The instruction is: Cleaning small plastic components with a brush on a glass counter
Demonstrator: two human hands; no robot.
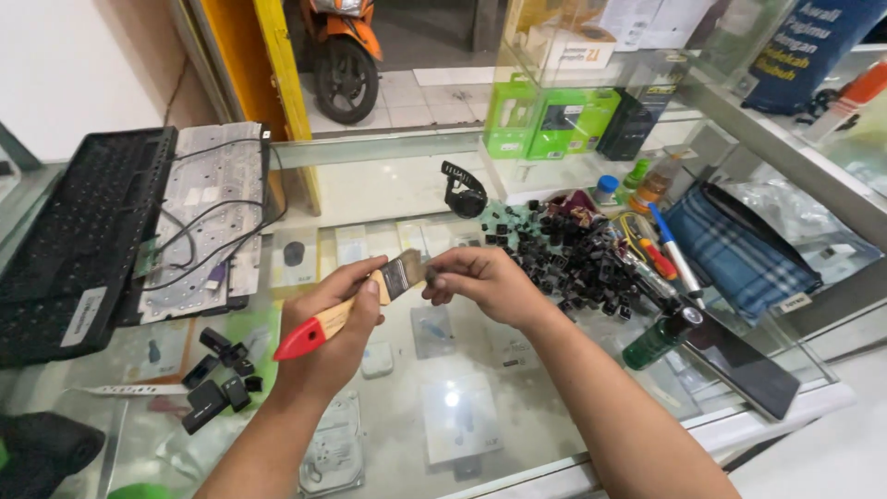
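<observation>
Above the glass table (388,185), the left hand (337,323) gripped a red-handled brush (346,310), the right hand (480,277) pinched what seemed a small keycap; the keycap pile (573,254) right of the brush lay unbrushed

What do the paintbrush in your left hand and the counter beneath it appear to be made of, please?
Paintbrush: seemingly pale wood, its handle end glossy red, probably paint or plastic; a grey, likely metal band holds dark bristles. Counter: glass, since packaged goods show through it and it mirrors a light.
</observation>
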